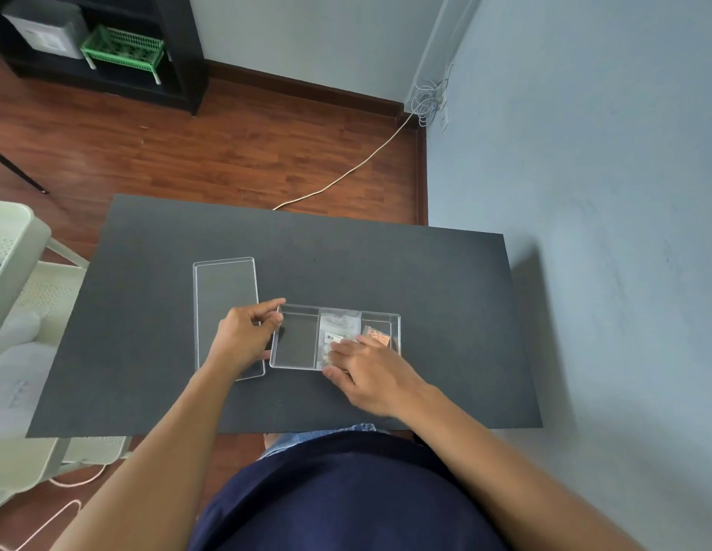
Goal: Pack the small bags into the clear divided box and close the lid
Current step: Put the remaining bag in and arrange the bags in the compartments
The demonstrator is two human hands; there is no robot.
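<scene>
Two bags sit in my clear divided box (295, 344).
My left hand (243, 336) pinches its left wall; right hand (370, 371) fingers press flat on the middle bag (338, 326).

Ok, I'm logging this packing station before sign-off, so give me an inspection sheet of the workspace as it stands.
Surface: dark grey table, bare apart from the job's things.
Job's things: clear divided box open; labelled bag in the middle compartment, copper-coloured bag in the right one, left one empty. Lid lies flat to the box's left.
Clutter: nothing seen on the table.
Hands: left hand grips the box's left end; right hand presses on the labelled bag.
Cables: a pale cable crosses the wooden floor to a coil by the wall.
Surroundings: green basket on a black shelf, white furniture at left.
</scene>
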